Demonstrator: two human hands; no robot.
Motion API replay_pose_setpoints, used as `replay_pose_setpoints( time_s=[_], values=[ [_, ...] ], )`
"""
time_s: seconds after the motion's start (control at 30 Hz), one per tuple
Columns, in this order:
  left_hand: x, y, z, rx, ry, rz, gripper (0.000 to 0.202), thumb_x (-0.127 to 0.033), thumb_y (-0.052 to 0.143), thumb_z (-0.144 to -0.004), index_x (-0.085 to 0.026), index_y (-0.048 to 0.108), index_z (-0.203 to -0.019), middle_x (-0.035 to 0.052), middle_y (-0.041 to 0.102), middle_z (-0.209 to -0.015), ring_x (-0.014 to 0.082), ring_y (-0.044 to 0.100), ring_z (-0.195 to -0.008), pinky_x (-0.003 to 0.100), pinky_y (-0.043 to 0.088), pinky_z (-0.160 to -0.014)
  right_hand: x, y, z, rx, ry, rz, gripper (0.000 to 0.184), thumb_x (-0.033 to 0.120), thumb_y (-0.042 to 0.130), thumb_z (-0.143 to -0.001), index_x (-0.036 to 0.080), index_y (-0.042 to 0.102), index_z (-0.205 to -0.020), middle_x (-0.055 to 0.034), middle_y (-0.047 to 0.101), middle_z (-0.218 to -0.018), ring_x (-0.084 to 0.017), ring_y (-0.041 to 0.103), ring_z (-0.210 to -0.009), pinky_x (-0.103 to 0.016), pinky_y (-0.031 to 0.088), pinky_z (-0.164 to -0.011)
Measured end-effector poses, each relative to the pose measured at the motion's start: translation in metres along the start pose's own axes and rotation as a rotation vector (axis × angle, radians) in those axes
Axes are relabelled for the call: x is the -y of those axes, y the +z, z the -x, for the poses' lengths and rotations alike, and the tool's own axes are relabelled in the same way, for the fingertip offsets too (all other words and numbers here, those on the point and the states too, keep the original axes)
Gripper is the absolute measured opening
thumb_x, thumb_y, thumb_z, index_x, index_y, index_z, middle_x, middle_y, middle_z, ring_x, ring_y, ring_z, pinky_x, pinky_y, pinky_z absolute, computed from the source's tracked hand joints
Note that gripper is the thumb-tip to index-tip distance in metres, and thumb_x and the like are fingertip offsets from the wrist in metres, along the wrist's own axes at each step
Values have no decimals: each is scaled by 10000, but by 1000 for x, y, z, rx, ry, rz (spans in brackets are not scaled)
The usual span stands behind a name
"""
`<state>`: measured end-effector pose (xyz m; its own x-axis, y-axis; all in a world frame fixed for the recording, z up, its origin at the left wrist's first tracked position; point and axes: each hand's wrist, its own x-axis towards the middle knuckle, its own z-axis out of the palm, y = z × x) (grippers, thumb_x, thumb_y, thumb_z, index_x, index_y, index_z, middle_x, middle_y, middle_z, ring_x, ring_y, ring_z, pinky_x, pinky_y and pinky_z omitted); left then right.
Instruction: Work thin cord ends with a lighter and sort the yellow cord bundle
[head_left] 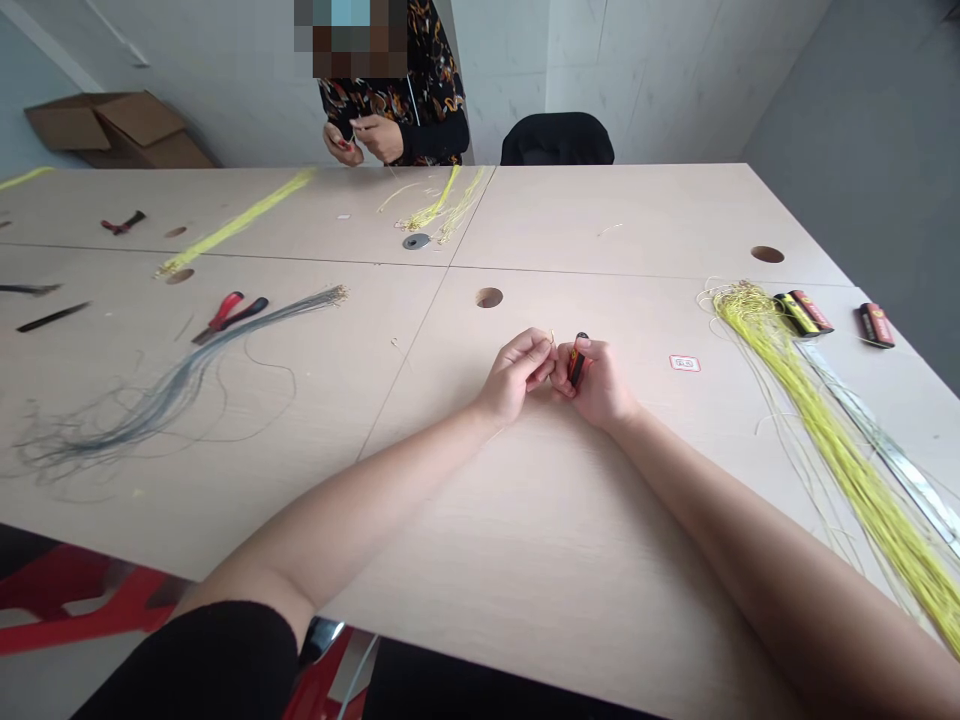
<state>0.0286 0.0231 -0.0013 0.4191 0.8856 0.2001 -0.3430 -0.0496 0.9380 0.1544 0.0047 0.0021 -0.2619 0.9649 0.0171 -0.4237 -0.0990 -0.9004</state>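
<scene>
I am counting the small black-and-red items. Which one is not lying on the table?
The black-and-red item gripped in the right hand. The other three lie flat beside the yellow wires on the right.

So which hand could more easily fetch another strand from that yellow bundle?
Probably the right hand: the bundle of thin yellow wires lies on its side, though it holds a small black-and-red tool. The left hand, pinching a thin wire end, must cross over.
</scene>
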Motion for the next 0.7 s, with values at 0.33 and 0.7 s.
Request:
replay_pose_setpoints(
  time_s=[0.33, 0.7],
  values=[
    [4, -4, 3, 3, 52, -89, 394, -531, 622, -816, -177, 527, -673, -53, 397, -552, 64, 318, -488, 222, 310, -506, -4, -2, 3, 47, 31, 84, 437, 534, 466, -760, 225, 358, -469, 60, 258, -352, -77, 212, -339, -248, 167, -376],
    [2, 0, 2, 15, -43, -11, 420, -554, 643, -777, -184, 478, -662, -50, 469, -546, 87, 465, -497, 221, 388, -497, -5, -2, 3, 86, -27, 141, 449, 538, 458, -760, 217, 387, -454, 38, 307, -390, -90, 271, -404, -251, 255, -424]
  ],
)
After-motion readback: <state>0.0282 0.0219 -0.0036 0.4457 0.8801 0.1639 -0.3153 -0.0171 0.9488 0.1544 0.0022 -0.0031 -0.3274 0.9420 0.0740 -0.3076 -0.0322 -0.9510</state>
